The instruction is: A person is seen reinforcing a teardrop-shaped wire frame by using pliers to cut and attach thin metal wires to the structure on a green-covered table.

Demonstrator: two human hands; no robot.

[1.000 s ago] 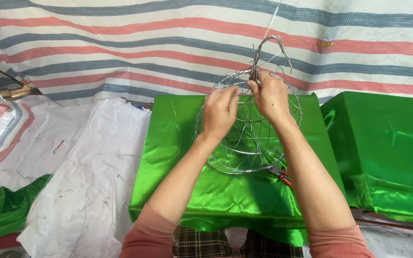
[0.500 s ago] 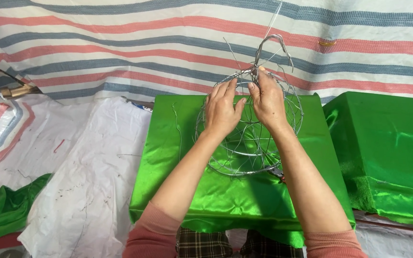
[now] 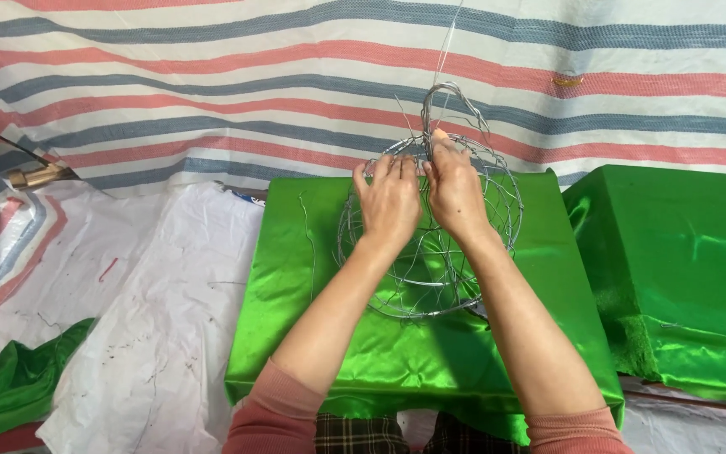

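Both forearms reach forward from pink sleeves pushed up near the elbows, converging so the two hands sit side by side, nearly touching. The left hand (image 3: 390, 202) lies palm down with fingers curled forward and slightly spread. The right hand (image 3: 454, 189) is also palm down, its fingertips pinched together at the top.

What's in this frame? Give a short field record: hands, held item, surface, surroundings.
left hand: on the upper rim of the wire frame, fingers spread
right hand: fingers pinching wire at the frame's top
wire frame: round, silver, cage-like, with a looped wire rising from the top
work surface: green satin-covered block
right side: second green block
ground cover: striped tarp, white sheet
far left: green cloth
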